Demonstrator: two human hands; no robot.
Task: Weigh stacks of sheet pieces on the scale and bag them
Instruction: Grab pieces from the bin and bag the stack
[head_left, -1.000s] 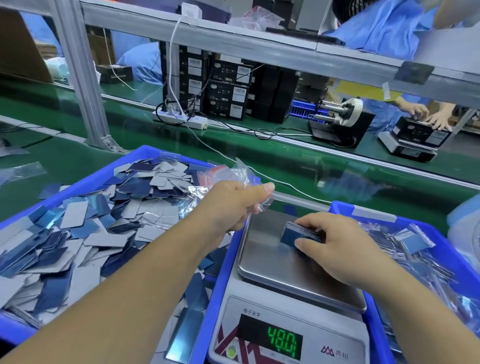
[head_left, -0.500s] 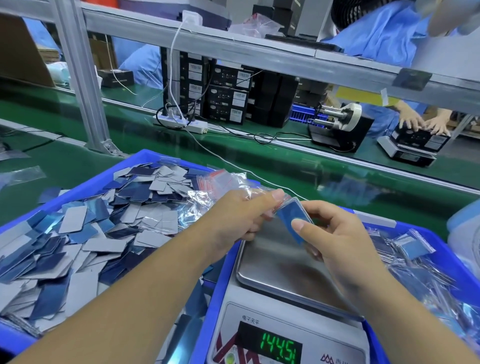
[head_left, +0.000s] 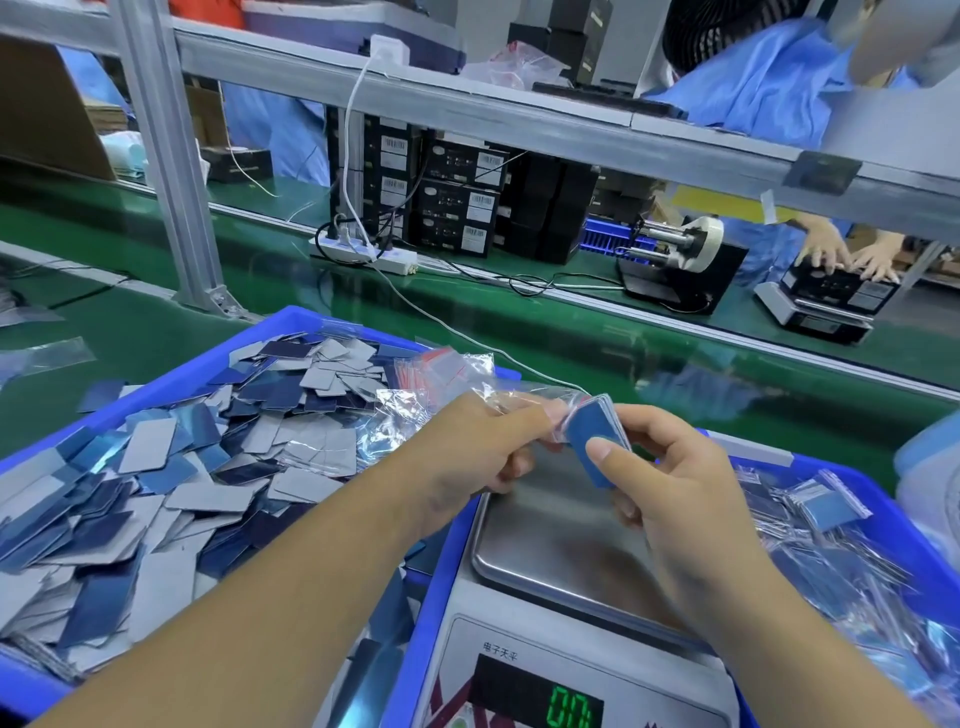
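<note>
The right hand (head_left: 670, 483) grips a stack of blue sheet pieces (head_left: 595, 441), thumb pressed on its front face and fingers curled behind, holding it tilted above the steel pan of the scale (head_left: 561, 540) and clear of it. The left hand (head_left: 483, 447) pinches a small clear bag (head_left: 524, 402) by its mouth, right at the upper end of the stack; the two hands nearly touch there, and whether the stack has entered the bag cannot be told, since the plastic is blurred. The pan carries nothing and the green display (head_left: 569, 709) at the bottom edge reads zero.

The scale sits at the near left end of a blue bin (head_left: 883, 512) that holds filled clear bags (head_left: 826, 506) of blue pieces to the right of the pan. Just beside it on the left, a second blue bin (head_left: 280, 325) is heaped with loose blue and grey sheet pieces (head_left: 171, 467), with a bundle of empty red-striped bags (head_left: 431, 369) lying on its far right corner. Both bins rest on a green conveyor belt (head_left: 623, 338). Across the belt stand a white power strip (head_left: 363, 254), stacked black boxes (head_left: 452, 208) and a label dispenser (head_left: 680, 265), and another person's hands (head_left: 847, 257) rest on a second scale (head_left: 821, 301) at the far right
</note>
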